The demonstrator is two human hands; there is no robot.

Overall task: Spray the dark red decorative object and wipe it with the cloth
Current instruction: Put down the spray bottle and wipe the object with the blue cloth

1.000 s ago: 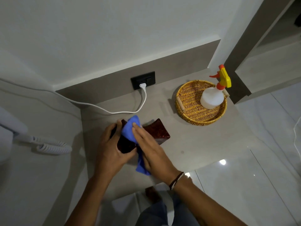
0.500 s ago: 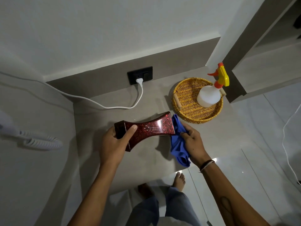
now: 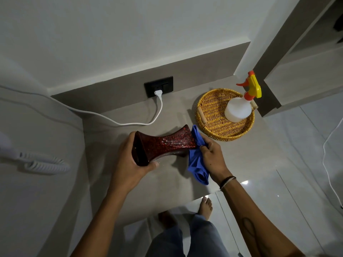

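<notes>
Both forearms reach forward from the bottom of the view, bare to the elbow, converging toward the middle. The left hand (image 3: 130,160) curls around one flared end of the object (image 3: 165,143), fingers wrapped over the top edge and thumb hooked under the lower corner, wrist bent slightly inward. The right hand (image 3: 211,156) sits at the opposite end, fingers bunched on the cloth (image 3: 196,158) and pressing it against that end (the fingertips are mostly hidden in the folds). Its wrist carries thin bands, and the forearm angles down to the right.
</notes>
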